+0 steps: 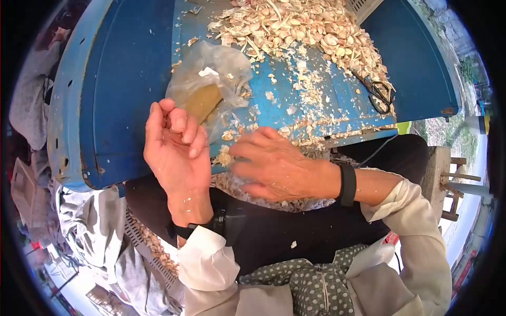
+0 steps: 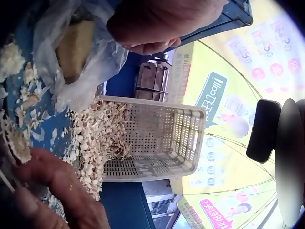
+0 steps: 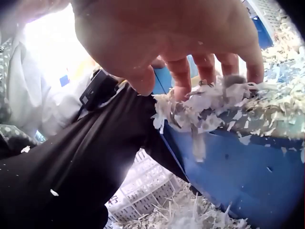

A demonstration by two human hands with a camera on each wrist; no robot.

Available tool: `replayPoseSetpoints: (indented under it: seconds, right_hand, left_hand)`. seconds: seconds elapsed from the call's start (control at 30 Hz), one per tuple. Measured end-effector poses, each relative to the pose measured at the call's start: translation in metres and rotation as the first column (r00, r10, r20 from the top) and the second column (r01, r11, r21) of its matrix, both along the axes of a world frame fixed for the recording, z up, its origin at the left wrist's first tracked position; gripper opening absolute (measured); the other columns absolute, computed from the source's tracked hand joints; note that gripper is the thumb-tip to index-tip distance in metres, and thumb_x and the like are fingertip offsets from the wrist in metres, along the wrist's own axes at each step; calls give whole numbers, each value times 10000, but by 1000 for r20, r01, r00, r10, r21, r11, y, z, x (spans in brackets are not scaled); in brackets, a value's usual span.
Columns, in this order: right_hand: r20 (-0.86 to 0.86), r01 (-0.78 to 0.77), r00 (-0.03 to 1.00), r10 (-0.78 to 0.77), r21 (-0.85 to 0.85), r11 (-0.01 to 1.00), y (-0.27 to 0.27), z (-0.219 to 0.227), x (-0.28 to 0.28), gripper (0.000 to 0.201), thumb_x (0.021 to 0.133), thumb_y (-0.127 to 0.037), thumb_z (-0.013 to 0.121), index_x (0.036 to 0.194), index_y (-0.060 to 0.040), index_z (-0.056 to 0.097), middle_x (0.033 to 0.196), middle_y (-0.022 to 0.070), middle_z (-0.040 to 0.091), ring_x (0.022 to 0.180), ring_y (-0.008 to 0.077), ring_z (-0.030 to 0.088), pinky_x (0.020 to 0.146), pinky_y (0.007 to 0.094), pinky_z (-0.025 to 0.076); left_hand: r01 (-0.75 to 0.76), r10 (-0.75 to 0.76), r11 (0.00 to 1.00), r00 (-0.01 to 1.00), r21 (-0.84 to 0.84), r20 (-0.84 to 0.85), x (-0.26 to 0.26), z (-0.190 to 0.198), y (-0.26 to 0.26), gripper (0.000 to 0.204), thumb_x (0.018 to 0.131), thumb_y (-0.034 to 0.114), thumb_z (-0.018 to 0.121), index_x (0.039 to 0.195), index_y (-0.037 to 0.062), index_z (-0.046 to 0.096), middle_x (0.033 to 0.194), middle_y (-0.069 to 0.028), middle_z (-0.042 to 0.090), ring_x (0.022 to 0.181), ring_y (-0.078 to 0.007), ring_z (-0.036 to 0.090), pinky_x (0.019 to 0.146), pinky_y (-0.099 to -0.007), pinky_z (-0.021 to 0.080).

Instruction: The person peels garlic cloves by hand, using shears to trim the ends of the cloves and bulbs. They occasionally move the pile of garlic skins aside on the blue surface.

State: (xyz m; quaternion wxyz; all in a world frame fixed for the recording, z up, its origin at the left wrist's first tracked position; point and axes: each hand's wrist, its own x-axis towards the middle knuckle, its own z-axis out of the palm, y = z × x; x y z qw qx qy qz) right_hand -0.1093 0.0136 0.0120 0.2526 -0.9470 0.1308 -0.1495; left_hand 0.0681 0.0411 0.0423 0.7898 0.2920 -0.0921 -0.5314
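My right hand [image 1: 276, 164] is at the front edge of the blue table [image 1: 279, 89], slightly blurred in the head view. In the right wrist view its fingers [image 3: 178, 76] point down, spread, against a clump of papery garlic skins [image 3: 209, 102], some hanging over the edge. My left hand [image 1: 179, 152] is raised palm up, its fingers loosely curled with nothing seen in them. Just beyond it lies a clear plastic bag [image 1: 232, 60] around a yellowish-brown block [image 1: 204, 102]. Farther back is a heap of garlic cloves [image 1: 316, 31].
Black-handled scissors [image 1: 380, 97] lie by the heap at the right. A pale plastic crate [image 2: 152, 169] stands tipped behind the garlic. More skins [image 3: 186, 210] lie below the table edge near a white crate [image 3: 140, 186]. Dark-trousered legs [image 1: 269, 226] are close under the hands.
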Motion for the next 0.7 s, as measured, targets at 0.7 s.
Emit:
replayPoseSetpoints:
  seconds: [0.7]
  right_hand:
    - [-64, 267, 963, -264, 42, 963, -66, -40, -79, 556, 884, -464, 551, 1261, -56, 530, 1404, 253, 370, 1334, 403, 301, 1073, 559, 211]
  left_hand:
    - [93, -118, 960, 990, 266, 78, -37, -23, -12, 194, 972, 244, 465, 918, 71, 534, 628, 13, 449, 507, -62, 387, 358, -188, 274]
